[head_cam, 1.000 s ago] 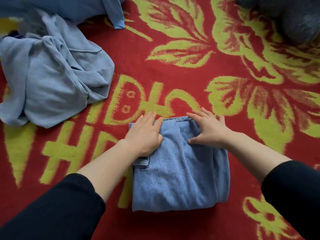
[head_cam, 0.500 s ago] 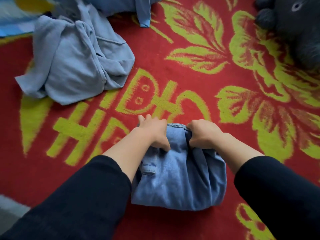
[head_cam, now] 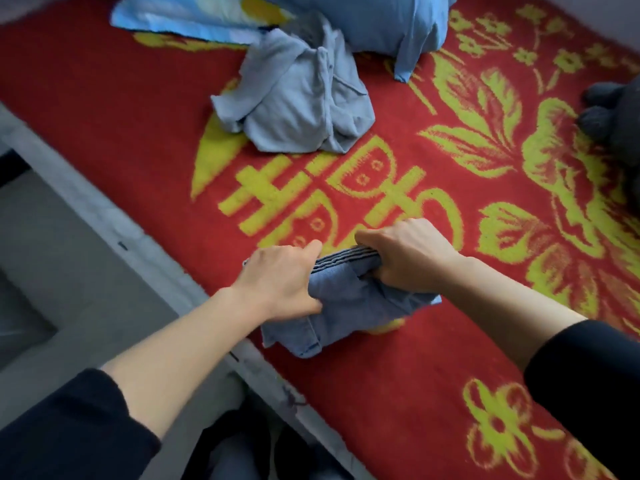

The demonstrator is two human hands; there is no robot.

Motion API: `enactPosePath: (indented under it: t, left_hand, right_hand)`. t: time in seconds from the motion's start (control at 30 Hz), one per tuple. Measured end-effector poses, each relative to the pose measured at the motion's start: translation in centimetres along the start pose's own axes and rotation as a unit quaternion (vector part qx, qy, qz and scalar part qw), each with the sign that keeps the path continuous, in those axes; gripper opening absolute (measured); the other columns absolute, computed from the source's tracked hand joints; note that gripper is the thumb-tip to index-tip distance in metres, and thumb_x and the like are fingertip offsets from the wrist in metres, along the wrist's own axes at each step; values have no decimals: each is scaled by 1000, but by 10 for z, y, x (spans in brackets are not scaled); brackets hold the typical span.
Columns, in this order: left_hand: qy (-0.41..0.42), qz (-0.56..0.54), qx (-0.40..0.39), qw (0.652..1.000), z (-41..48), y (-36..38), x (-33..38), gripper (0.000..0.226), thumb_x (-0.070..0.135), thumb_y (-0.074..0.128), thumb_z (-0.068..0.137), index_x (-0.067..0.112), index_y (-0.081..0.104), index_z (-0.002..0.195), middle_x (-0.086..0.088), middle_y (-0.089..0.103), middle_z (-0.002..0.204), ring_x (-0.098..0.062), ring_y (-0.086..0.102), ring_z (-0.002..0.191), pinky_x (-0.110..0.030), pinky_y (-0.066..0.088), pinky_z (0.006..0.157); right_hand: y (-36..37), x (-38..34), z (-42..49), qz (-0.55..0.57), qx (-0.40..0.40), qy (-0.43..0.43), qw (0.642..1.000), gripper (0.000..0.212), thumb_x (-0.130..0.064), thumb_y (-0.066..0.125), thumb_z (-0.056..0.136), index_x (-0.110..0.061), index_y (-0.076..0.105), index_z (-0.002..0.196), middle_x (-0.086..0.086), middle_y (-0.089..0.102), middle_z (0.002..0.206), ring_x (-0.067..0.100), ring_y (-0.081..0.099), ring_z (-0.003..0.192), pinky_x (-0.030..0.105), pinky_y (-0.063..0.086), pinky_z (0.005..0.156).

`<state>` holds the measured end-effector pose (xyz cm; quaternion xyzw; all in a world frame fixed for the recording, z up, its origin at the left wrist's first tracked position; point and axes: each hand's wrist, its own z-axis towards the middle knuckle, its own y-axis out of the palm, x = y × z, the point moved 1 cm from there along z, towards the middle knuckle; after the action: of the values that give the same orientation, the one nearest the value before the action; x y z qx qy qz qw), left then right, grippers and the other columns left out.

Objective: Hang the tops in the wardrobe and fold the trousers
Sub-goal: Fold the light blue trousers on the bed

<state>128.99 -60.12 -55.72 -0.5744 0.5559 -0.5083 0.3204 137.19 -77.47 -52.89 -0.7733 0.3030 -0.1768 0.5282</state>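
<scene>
The folded blue denim trousers [head_cam: 349,310] hang in a thick bundle just above the red and yellow blanket [head_cam: 450,341], near the bed's left edge. My left hand [head_cam: 280,282] grips the bundle's left side with curled fingers. My right hand [head_cam: 408,254] grips its right side, knuckles up, with the stacked folded edges showing between the two hands. A crumpled light blue top [head_cam: 298,98] lies on the blanket farther back.
A blue pillow [head_cam: 363,19] and a patterned blue cloth [head_cam: 194,15] lie at the head of the bed. A dark plush toy [head_cam: 613,112] sits at the right edge. The bed's pale side rail [head_cam: 104,216] and grey floor [head_cam: 69,278] run along the left.
Both hands went from pressing flat on the folded trousers to gripping them, and the bundle has lifted off the blanket. The view has swung so the bed edge and floor show at left.
</scene>
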Motion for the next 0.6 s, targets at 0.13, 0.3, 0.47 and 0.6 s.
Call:
enactPosePath:
  t: [0.13,0.3,0.47,0.6]
  left_hand:
    - [-90,-14,44,995,-71,-23,-60,46,40,65,64,22,38,97,1,63,93,-32,61,92,-33,33,61]
    - [-184,-16,56,981,-174,-25,-149,42,37,64,66,23,39,96,3,62,93,-29,59,91,-32,34,63]
    - [-273,-45,65,959,-301,7,-236,44,36,64,68,23,41,104,0,63,101,-30,59,96,-31,34,62]
    - [-324,-67,66,941,-406,42,-302,46,34,65,68,22,42,106,-3,64,104,-30,60,98,-33,36,63]
  right_hand:
    - [-35,-75,35,-9,33,-68,997,18,-28,58,77,-25,46,90,-6,35,59,24,38,64,31,25,56]
    - [-44,-201,87,-11,36,-147,988,20,-28,58,77,-23,48,94,-5,41,62,25,42,63,31,27,53]
    - [-39,-355,133,-52,21,-229,972,18,-33,57,81,-26,47,94,-6,38,63,25,42,64,31,30,58]
    - [-20,-485,163,-75,-11,-289,954,19,-36,55,83,-26,47,97,1,54,74,31,58,75,33,34,60]
